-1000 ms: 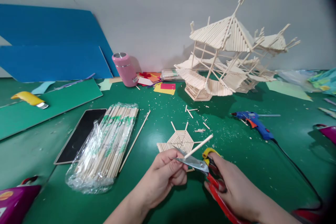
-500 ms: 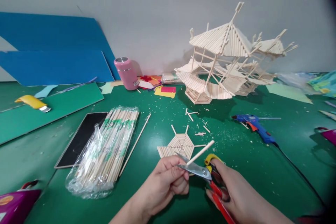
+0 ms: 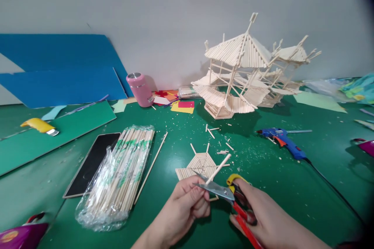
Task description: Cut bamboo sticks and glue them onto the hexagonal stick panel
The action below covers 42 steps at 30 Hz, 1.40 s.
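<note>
Far left on the green desk (image 3: 163, 132): clear plastic bag of pale bamboo sticks (image 3: 121, 173), long axis running away from the body, well apart from both hands. Nearer centre, low in view: left hand (image 3: 184, 208) closed in a pinch on the near end of a thin pale wooden stick (image 3: 217, 169). Stick held above the desk, long axis slanting up and to the right, free end pointing away over a flat hexagonal panel of glued sticks (image 3: 201, 163). Crossing the stick just beyond the left fingertips: steel blades of red-and-yellow-handled scissors (image 3: 226, 194), parted around it, tips aimed left. Right hand (image 3: 263, 221) wrapped through the scissor handles, just right of the stick. Both hands close together, stick between them.
</note>
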Each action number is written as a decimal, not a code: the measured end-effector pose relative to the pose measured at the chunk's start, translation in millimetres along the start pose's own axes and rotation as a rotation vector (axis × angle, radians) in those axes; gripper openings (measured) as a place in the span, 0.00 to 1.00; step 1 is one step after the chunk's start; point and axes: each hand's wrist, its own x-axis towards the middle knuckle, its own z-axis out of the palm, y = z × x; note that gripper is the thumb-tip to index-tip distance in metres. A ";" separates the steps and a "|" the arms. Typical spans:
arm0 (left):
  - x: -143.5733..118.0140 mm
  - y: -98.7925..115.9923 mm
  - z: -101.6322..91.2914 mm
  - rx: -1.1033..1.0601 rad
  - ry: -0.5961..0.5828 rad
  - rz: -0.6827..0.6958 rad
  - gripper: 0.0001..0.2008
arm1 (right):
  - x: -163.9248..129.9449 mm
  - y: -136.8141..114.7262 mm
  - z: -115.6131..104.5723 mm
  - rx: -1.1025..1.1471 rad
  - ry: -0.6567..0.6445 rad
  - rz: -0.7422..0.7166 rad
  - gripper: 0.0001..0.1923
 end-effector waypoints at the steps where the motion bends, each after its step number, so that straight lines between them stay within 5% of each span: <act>1: 1.2 -0.3 0.5 -0.021 0.001 -0.004 0.13 | 0.4 0.6 0.1 -0.020 -0.004 0.000 0.09; 7: 4.5 -6.3 4.5 0.047 0.188 0.121 0.10 | 3.2 8.7 3.5 -0.123 0.070 0.008 0.08; 13: 0.9 -3.3 3.1 -0.103 -0.042 0.044 0.07 | -2.0 5.8 -1.2 -0.068 0.028 -0.008 0.16; 16: 1.8 -3.5 1.6 -0.110 -0.060 0.015 0.07 | -2.3 7.3 -0.9 -0.091 0.018 -0.001 0.12; 22: 3.4 -9.4 2.2 0.139 0.190 0.173 0.08 | -0.4 10.3 3.4 -0.137 0.052 0.040 0.10; 30: 2.6 -5.3 1.1 -0.036 -0.032 0.119 0.05 | -0.5 4.0 -2.4 -0.077 0.032 -0.017 0.15; 42: 1.3 -5.4 1.6 -0.053 -0.048 0.086 0.05 | 0.9 5.6 1.4 -0.120 0.072 0.004 0.14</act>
